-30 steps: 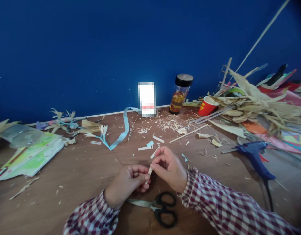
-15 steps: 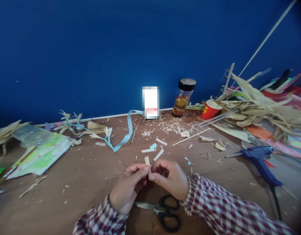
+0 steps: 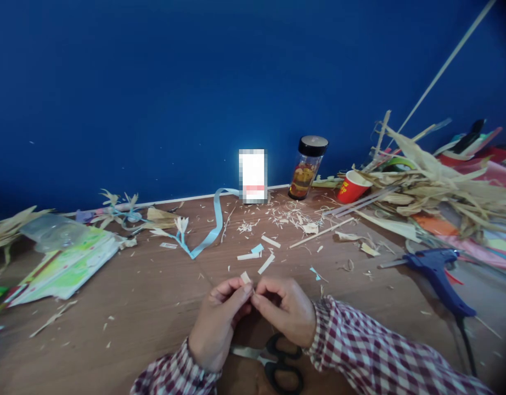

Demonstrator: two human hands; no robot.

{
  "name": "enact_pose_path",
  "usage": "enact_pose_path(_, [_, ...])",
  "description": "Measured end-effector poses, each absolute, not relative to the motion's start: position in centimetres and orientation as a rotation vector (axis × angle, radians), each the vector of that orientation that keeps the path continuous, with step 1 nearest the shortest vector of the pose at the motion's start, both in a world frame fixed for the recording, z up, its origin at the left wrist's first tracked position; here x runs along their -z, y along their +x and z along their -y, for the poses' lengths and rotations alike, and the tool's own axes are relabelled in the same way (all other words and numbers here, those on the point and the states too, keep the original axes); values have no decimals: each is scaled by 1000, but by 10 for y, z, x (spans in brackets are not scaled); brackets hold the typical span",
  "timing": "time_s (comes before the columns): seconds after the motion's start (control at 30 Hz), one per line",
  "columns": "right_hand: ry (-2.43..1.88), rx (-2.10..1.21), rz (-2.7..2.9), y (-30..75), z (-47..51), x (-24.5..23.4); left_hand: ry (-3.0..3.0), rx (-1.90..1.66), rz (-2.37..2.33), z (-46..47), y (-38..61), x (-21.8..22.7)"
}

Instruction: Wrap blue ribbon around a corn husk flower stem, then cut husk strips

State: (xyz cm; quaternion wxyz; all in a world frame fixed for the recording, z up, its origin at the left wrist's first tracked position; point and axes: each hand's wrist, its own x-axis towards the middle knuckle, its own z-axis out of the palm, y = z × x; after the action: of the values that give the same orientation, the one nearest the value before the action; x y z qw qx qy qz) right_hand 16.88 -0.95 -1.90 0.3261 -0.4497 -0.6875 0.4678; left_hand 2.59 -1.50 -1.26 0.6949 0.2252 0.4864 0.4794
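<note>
A short pale strip (image 3: 245,277), like cut corn husk, sticks up between the thumb and forefinger of my left hand (image 3: 220,321). My right hand (image 3: 290,312) is closed in a pinch at the strip's lower end, its thumb almost touching the left one; fingers hide that end. Below the hands lie black-handled scissors (image 3: 271,359), with part of a blade behind my left wrist. Just beyond my fingertips are several loose pale strips (image 3: 266,263) and a small light blue scrap (image 3: 257,248).
A blue glue gun (image 3: 436,274) lies at right, near a heap of dried husks (image 3: 421,186). A red paper cup (image 3: 354,186) and a lidded tea bottle (image 3: 306,170) stand by the blue wall. Light blue ribbon (image 3: 215,225) curls behind; a green-white packet (image 3: 67,269) lies left.
The strip has tilted to the left and less of it shows between my hands. Both hands have shifted slightly, and the view has moved a little.
</note>
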Motion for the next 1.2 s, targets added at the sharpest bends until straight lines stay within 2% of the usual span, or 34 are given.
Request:
enact_pose_path(0.33, [-1190,-1246,1798,168,9,20,338,-1094,-1117,11,22,12])
enact_pose_path(1.2, [-1226,-1288,1766,169,8,20,386,-1127,-1075,11,24,9])
